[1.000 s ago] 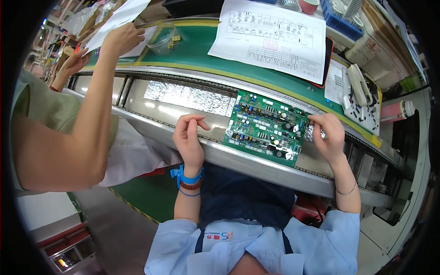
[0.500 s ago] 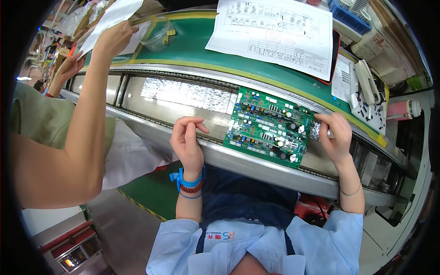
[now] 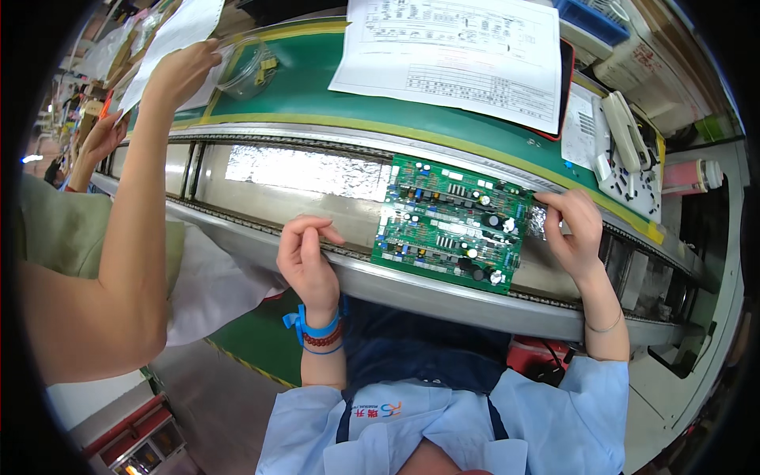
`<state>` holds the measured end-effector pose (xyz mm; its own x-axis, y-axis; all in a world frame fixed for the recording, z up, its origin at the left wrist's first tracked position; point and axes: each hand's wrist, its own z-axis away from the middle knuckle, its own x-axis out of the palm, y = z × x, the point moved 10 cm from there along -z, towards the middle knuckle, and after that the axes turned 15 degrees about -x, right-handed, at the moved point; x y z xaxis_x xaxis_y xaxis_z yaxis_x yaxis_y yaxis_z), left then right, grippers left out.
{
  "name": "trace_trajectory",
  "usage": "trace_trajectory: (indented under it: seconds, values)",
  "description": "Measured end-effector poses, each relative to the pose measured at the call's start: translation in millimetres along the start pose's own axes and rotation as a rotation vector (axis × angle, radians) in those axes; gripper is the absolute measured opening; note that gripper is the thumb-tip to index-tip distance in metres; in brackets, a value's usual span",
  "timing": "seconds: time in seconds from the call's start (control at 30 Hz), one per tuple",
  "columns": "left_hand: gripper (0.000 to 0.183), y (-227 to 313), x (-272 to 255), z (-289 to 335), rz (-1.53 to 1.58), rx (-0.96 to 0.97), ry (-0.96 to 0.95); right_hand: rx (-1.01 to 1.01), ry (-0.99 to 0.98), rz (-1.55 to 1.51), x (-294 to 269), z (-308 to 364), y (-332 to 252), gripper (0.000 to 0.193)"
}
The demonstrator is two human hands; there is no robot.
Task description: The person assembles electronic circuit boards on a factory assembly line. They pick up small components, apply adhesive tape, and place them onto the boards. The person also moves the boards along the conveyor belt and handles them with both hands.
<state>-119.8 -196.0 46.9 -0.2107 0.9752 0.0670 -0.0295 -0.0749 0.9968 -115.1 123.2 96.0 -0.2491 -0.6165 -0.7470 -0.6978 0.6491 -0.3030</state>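
A green circuit board (image 3: 455, 218) crowded with small components lies across the two rails of a conveyor in front of me. At its right edge is my right hand (image 3: 574, 229), its index fingertip at the far right corner. The thumb of that hand stands apart from the finger, and nothing shows between them. My left hand (image 3: 307, 261) hovers over the near rail, left of the board and not touching it. Its fingers are curled in loosely, and I see nothing in them. A blue band (image 3: 321, 324) and a beaded bracelet circle my left wrist.
Foil (image 3: 305, 170) lines the conveyor left of the board. Beyond it, a green bench (image 3: 309, 95) holds printed drawings (image 3: 459, 63), a clear round tub (image 3: 245, 71) and a white tray with small dark parts (image 3: 641, 186). A co-worker's bare arm (image 3: 131, 222) reaches over at left.
The view has shifted a little, so most things sit slightly further left. My hands and the board keep nearly the same places relative to each other.
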Motion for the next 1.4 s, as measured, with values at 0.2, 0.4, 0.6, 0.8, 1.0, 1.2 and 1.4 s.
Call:
trace_trajectory:
  seconds: [0.2, 0.4, 0.6, 0.8, 1.0, 1.2, 1.4]
  values:
    - [0.018, -2, -1, -1, 0.001, 0.000, 0.019, 0.022, 0.010, 0.018, -4, 1, 8, 0.021]
    - [0.019, -3, -2, 0, 0.006, 0.005, 0.035, 0.067, -0.056, -0.008, 5, 4, 14, 0.017]
    - [0.019, -3, -2, -1, 0.008, 0.009, 0.016, 0.084, -0.109, 0.000, 10, 5, 13, 0.019]
    - [0.019, -2, -3, 0, 0.004, 0.009, 0.027, 0.079, -0.126, 0.014, 13, 4, 11, 0.018]
    - [0.020, -4, -4, -1, 0.011, 0.017, 0.008, 0.078, -0.089, -0.021, 7, 5, 13, 0.016]
    - [0.020, -3, -4, -1, 0.015, 0.028, 0.007, 0.041, -0.118, -0.037, 7, 3, 9, 0.011]
    - [0.020, -2, -2, -1, 0.015, 0.039, -0.003, 0.004, -0.133, -0.048, 5, 1, 4, 0.010]
